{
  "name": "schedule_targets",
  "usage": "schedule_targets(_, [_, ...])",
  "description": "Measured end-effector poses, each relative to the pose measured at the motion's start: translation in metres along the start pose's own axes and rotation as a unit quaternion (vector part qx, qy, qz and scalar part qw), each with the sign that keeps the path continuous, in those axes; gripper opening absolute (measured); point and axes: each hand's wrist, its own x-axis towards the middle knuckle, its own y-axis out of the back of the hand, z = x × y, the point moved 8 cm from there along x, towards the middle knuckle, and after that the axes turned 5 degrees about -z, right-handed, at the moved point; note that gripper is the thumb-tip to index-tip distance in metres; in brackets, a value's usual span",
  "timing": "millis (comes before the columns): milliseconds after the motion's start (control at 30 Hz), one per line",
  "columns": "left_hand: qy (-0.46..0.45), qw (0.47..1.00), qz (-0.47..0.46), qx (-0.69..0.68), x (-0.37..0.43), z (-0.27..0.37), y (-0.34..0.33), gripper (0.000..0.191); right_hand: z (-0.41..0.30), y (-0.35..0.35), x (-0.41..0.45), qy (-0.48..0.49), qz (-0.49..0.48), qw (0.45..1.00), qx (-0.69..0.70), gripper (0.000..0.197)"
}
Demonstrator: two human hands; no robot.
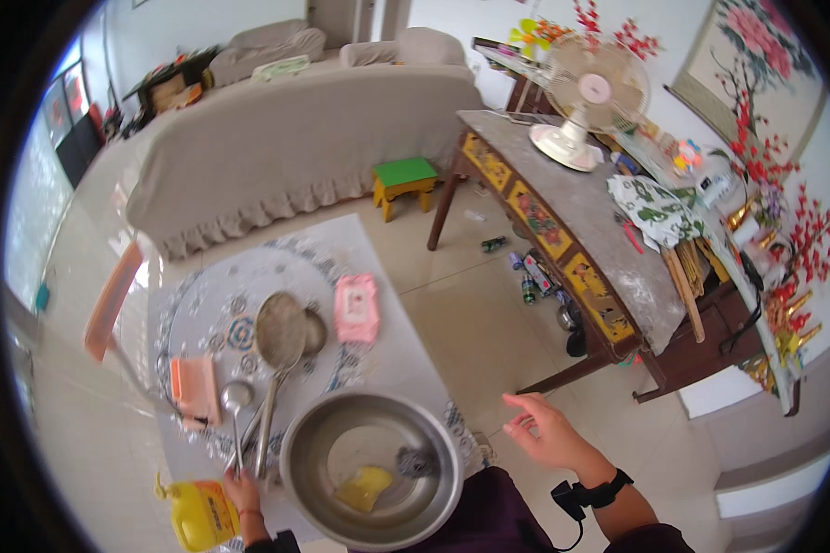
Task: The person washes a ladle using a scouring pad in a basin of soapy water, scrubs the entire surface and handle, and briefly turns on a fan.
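My left hand [243, 496] is closed on the handle end of a metal ladle [237, 396] at the table's near left, beside a yellow jug [200, 515]. To its right is a steel basin [292, 477] holding a yellow sponge or cloth [364, 488] and a dark scouring pad [416, 462]. Beyond the basin a large metal strainer or spoon [280, 332] lies over a smaller metal bowl or ladle [315, 332]. My right hand [536, 423] hangs in the air right of the basin, fingers slightly bent and apart, holding nothing.
The cloth-covered table [380, 276] bears a pink wipes packet [357, 308] and a pink dustpan-like object [195, 390]. A covered sofa [304, 138] and a green-topped stool [405, 173] stand ahead. At right is a wooden desk [581, 228] with a fan [595, 90]; cans and other items lie beneath.
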Motion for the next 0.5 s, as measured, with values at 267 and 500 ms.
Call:
schedule_targets(267, [0.290, 0.905, -0.087, -0.300, -0.136, 0.082, -0.013, 0.049, 0.111, 0.194, 0.026, -0.018, 0.112, 0.993, 0.011, 0.039])
schedule_targets(500, [0.290, 0.886, -0.056, -0.358, -0.192, 0.163, 0.011, 0.050, 0.115, 0.286, 0.106, 0.041, 0.155, 0.987, -0.015, 0.036])
